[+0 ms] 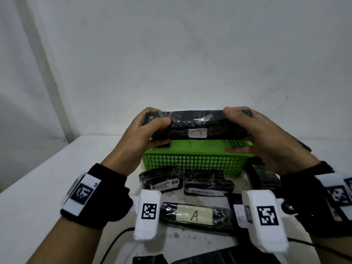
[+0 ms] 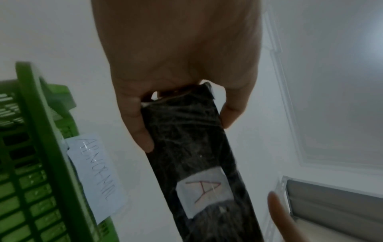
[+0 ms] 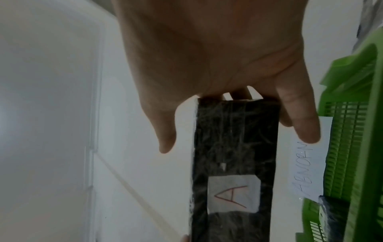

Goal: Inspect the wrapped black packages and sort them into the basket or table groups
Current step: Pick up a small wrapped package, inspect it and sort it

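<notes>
One wrapped black package (image 1: 198, 126) is held lengthwise above the green basket (image 1: 194, 161), its white label marked with a red "A" (image 1: 197, 133) turned toward the camera. Its left end is clasped by the left hand (image 1: 141, 134), thumb on top and fingers curled beneath; its right end is clasped the same way by the right hand (image 1: 266, 138), so each grip is closed around the package.

A paper tag (image 2: 97, 176) with handwriting that seems to read "ABNORMAL" is fixed to the basket's rim. In the right wrist view a dark wrapped item (image 3: 329, 217) is seen at the basket's edge, cut off by the frame; the rest of the basket's interior is hidden behind the held package.

Several more packages lie on the white table (image 1: 47, 180) in front of the basket: one with a barcode label (image 1: 162, 180), one labelled "IN PROGRESS" (image 1: 207, 184), one with a cream "A" label (image 1: 196, 216). Others at the right and bottom edges are partly covered by the wrist cameras and cannot be made out.
</notes>
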Demonstrator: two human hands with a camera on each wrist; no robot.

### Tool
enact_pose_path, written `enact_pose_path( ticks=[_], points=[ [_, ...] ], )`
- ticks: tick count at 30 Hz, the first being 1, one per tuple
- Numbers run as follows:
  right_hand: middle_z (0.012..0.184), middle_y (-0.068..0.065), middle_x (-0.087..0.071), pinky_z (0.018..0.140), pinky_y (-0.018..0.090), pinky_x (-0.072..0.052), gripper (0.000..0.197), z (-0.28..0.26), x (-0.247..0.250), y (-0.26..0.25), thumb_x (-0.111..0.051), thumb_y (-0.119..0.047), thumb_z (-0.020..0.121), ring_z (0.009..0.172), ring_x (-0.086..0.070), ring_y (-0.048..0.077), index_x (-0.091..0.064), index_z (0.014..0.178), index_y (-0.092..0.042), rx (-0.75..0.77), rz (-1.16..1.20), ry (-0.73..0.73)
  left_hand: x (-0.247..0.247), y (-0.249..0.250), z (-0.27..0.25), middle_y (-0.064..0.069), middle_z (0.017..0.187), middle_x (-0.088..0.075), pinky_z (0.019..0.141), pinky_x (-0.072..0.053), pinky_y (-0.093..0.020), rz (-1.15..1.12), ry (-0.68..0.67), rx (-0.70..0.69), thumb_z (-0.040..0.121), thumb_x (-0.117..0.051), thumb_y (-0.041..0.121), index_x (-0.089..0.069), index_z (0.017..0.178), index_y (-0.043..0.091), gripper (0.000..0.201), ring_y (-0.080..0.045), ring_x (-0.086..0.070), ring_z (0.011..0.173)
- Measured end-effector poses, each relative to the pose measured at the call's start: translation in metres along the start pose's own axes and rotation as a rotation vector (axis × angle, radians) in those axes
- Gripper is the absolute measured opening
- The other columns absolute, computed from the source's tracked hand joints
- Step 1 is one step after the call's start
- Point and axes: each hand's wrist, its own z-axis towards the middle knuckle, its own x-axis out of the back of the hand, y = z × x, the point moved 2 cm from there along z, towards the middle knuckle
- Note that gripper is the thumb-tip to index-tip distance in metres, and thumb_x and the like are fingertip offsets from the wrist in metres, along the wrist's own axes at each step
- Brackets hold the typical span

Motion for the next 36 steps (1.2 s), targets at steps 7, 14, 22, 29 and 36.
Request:
enact_pose_path(
  ticks=[7,14,22,29,36],
  points=[
    [0.079,-0.003,-0.075,0.086,0.036,-0.057,0.017,0.004,-0.006,0.001,-0.083,-0.015,0.072,0.079,-0.073,0.015,-0.075,0.085,-0.021,0.260,0.110,0.120,-0.003,0.006,-0.001,0.000,0.095,-0.069,0.078,-0.059,-0.029,0.042,0.027,-0.114,0.072,-0.083,0.023,-0.060,0.106,0.015,0.042,-0.015,-0.071,0.088],
    [0.078,-0.001,-0.073,0.086,0.044,-0.055,0.016,0.004,-0.012,0.002,-0.087,-0.017,0.072,0.081,-0.071,0.021,-0.073,0.078,-0.023,0.319,0.054,0.117,0.001,0.008,-0.002,-0.002,0.100,-0.070,0.078,-0.054,-0.029,0.044,0.064,-0.124,0.071,-0.076,0.027,-0.062,0.116,0.020,0.047,-0.016,-0.070,0.091],
    [0.129,-0.010,-0.065,0.100,0.033,-0.049,0.040,0.002,0.003,-0.001,-0.081,-0.047,0.070,0.118,-0.064,0.010,-0.069,0.106,-0.036,0.357,-0.136,0.083,-0.001,0.008,-0.001,-0.012,0.109,-0.064,0.077,-0.060,-0.029,-0.118,0.016,0.143,0.084,-0.072,0.034,-0.058,0.113,0.009,0.041,-0.023,-0.070,0.103],
    [0.145,-0.001,-0.046,0.091,0.044,-0.060,0.090,0.002,-0.006,-0.001,-0.079,-0.027,0.074,0.114,-0.066,0.017,-0.030,0.147,-0.049,0.075,-0.025,0.004,0.005,0.013,-0.004,-0.001,0.118,-0.063,0.066,-0.055,-0.019,-0.023,0.050,-0.016,0.064,-0.076,0.018,-0.037,0.146,0.020,0.090,-0.008,-0.071,0.088],
    [0.113,0.001,-0.072,0.067,0.032,-0.058,0.067,0.010,-0.007,0.017,-0.082,-0.027,0.080,0.094,-0.076,0.020,-0.050,0.139,-0.026,0.057,-0.005,0.163,-0.001,0.005,-0.006,-0.005,0.119,-0.066,0.069,-0.058,-0.024,0.114,0.027,-0.047,0.066,-0.080,0.026,-0.042,0.140,0.026,0.083,-0.012,-0.072,0.089]
  ],
)
